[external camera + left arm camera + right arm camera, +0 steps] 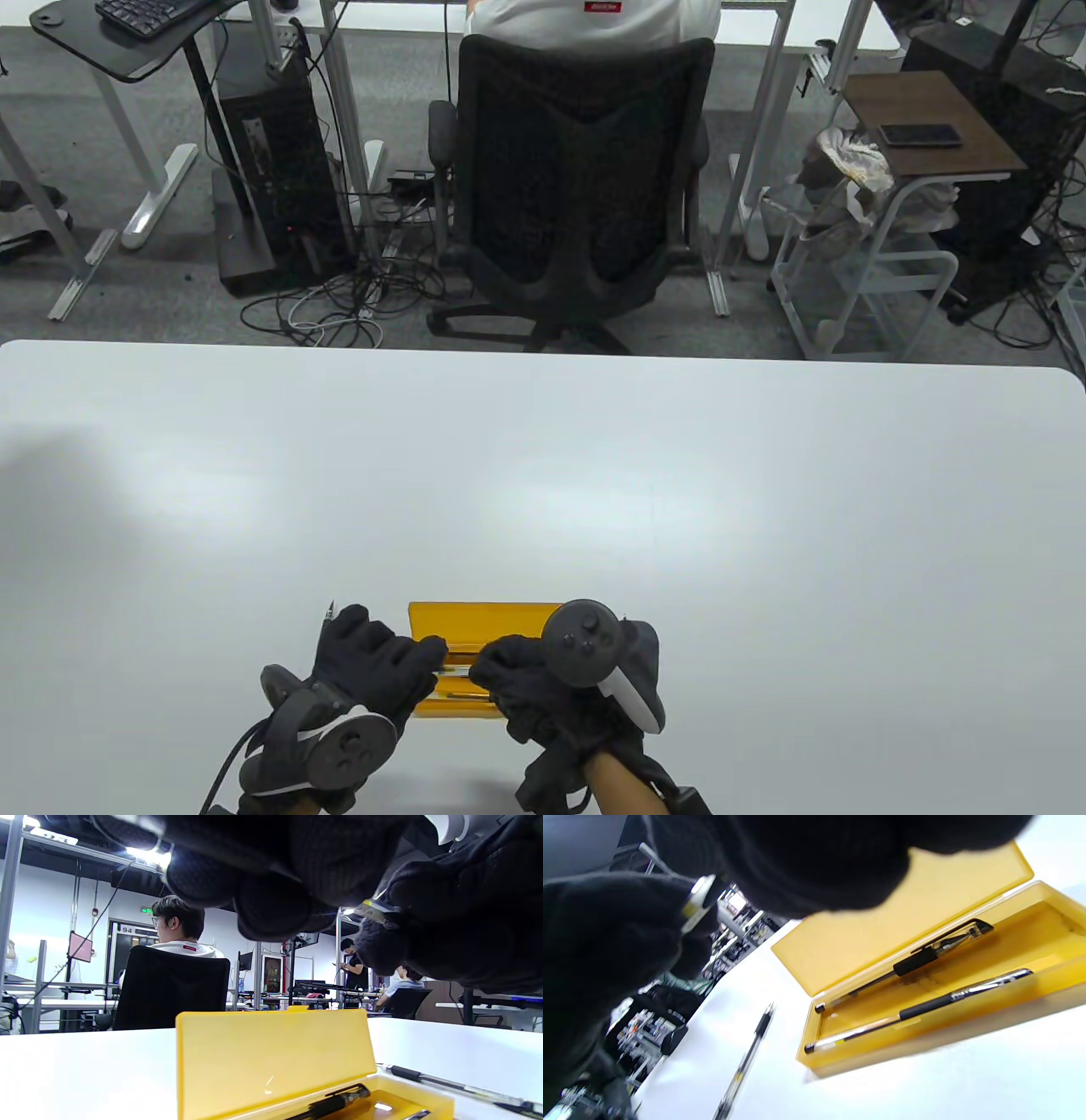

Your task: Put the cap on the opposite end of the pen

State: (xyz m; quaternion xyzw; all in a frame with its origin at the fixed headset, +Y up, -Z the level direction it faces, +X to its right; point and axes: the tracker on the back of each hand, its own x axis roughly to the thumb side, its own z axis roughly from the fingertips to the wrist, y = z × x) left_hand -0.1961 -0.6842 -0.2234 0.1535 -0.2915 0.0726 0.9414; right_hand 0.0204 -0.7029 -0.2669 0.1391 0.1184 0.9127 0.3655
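- Both hands meet near the bench's (543, 475) near edge, just above the open yellow pen case (475, 618); the left hand (365, 671) and right hand (530, 688) hold a pen (451, 671) between them over the case.
- In the wrist views only a short clear-and-yellow piece of that pen (375, 911) shows between the two gloves, so I cannot tell which end is which, or which hand has the cap.
- The left hand's fingers (271, 910) look curled together around one end; the right hand's fingers (623, 938) are bunched and pinching the other end. The grip itself is hidden by the gloves.
- My judgement: the task is midway. A pen is out of the case and in both hands, which fits either pulling the cap off or seating it on the back end. The pictures do not show which.
- No capped-on-the-back pen is visible, so the step looks not yet finished.
- Two more pens lie in the case tray: one with its cap (927, 950) on the far side, and one nearer (916, 1010).
- Another pen (746, 1060) lies loose on the bench to the left of the case, apart from it; its tip (329, 613) pokes out beyond the left hand in the table view.
- Left to do, as I read it: push the cap home on the rear end, then set the pen down.
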